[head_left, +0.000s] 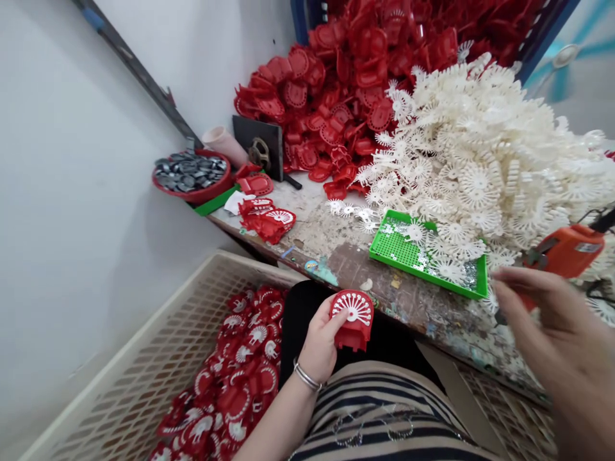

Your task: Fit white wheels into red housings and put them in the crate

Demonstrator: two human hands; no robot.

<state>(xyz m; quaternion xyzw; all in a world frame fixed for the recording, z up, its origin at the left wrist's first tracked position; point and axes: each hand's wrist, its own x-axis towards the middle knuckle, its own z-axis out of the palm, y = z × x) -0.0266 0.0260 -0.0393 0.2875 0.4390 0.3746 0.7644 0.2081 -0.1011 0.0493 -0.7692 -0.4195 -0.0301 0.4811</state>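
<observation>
The green tray [396, 248] is showing smooth plastic; behind it, white fans [480, 160] are looking matt and red shells [346, 89] are gleaming like glossy plastic. Under it, the worktop [348, 256] is looking rough; left of it, a metal bracelet [306, 378] is shining.

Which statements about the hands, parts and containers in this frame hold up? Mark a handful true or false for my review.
1. The left hand holds a red part bearing a white fan-shaped piece. True.
2. The tray on the bench is blue. False: the tray is green.
3. The right hand is near an orange tool. True.
4. The white pile lies left of the red pile. False: the white pile is right of the red pile.
5. A bracelet circles the right wrist. False: the bracelet is on the left wrist.
</observation>
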